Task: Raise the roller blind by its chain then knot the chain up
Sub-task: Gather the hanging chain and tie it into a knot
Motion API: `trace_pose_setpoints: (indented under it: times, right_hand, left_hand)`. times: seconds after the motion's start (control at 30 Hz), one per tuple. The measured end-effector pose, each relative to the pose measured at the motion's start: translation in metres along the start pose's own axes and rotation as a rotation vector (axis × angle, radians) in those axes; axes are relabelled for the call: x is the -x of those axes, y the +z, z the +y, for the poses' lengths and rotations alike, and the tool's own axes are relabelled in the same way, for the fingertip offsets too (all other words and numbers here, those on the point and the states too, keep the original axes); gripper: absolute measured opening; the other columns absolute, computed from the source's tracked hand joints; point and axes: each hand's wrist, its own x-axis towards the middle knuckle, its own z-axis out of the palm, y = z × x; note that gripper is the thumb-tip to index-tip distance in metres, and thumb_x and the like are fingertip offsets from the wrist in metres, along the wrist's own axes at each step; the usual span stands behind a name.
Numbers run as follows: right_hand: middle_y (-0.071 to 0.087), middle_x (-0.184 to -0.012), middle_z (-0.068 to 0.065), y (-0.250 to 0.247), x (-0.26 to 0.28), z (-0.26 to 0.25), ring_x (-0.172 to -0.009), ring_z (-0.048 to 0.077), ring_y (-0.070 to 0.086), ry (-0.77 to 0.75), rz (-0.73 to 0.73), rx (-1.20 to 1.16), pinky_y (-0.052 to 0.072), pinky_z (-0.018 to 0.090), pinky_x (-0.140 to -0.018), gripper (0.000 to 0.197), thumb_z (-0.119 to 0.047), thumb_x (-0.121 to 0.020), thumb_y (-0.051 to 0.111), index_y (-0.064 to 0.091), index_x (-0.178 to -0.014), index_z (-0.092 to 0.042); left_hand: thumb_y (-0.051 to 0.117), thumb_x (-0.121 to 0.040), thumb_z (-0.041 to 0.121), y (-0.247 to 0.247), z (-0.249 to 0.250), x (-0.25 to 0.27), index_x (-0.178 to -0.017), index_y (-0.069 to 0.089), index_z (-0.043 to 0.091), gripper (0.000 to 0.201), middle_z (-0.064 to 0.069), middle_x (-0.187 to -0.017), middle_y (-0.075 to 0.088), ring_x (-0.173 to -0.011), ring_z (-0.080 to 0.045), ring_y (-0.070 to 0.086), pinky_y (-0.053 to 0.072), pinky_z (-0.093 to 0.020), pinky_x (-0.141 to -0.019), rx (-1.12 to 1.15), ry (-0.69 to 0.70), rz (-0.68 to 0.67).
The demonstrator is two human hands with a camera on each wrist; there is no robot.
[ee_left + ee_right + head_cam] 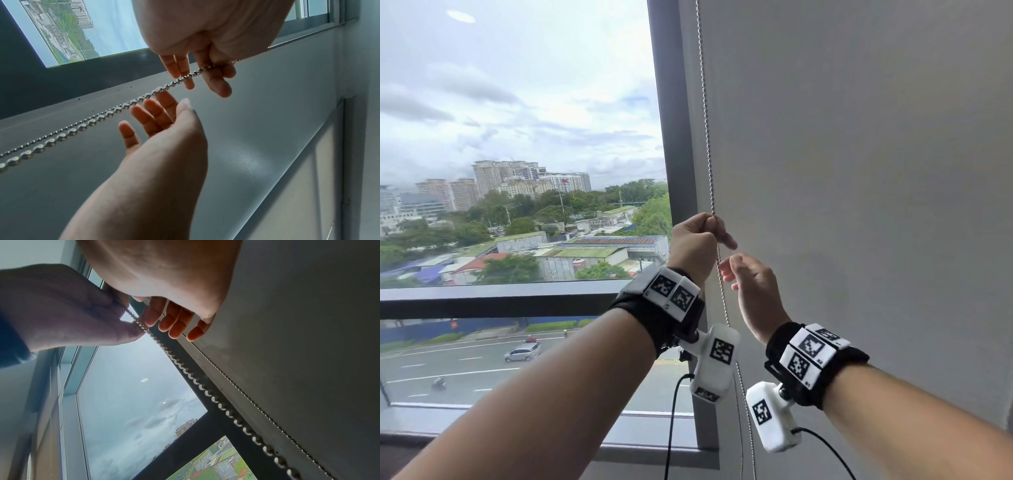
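A grey roller blind [859, 171] hangs down over the right half of the window. Its metal bead chain [707, 137] drops along the blind's left edge. My left hand [717, 226] pinches the chain between thumb and fingers at about chest height. In the left wrist view the chain [82, 128] shows as two strands running to the pinching fingers [213, 81]. My right hand [727, 270] is just below the left one, open, its straight fingers [174, 324] beside the chain [207, 393] and not closed on it.
A dark window post [671, 102] stands left of the blind, with bare glass and a city view beyond. A dark rail [500, 294] crosses the lower window. Wrist-camera cables hang under both forearms near the chain's lower part.
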Motion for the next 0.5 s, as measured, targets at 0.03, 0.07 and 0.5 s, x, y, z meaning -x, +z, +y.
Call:
trace_pose_setpoints:
  times: [0.03,0.07,0.5]
  right_hand:
    - [0.066,-0.083,0.002,-0.001,0.000,0.002,-0.078,0.009,0.058,0.022,0.007,0.006,0.045,0.021,-0.074,0.032,-0.031,-0.093,0.044,0.067,-0.084,-0.012]
    - [0.066,-0.084,0.001,-0.001,-0.002,0.004,-0.079,0.011,0.058,0.043,0.010,0.013,0.046,0.024,-0.076,0.028,-0.028,-0.094,0.046,0.067,-0.085,-0.012]
    - [0.050,-0.134,0.002,0.009,-0.071,0.018,-0.118,0.013,0.048,0.195,-0.071,0.031,0.032,0.025,-0.100,0.048,-0.029,-0.097,0.048,0.040,-0.141,-0.013]
  left_hand:
    - [0.028,-0.074,-0.012,-0.001,-0.001,-0.001,-0.050,0.051,0.014,0.042,0.000,-0.040,0.059,-0.056,-0.020,0.053,0.046,-0.028,-0.074,-0.010,0.004,0.004]
    - [0.031,-0.078,-0.010,-0.002,-0.002,-0.002,-0.055,0.053,0.013,0.039,0.001,-0.042,0.060,-0.056,-0.018,0.053,0.046,-0.023,-0.071,-0.023,0.005,0.007]
    - [0.057,-0.085,0.002,-0.017,-0.056,-0.016,-0.095,0.067,-0.006,0.016,0.001,-0.073,0.064,-0.056,0.008,0.056,0.041,-0.002,-0.059,-0.053,-0.026,0.081]
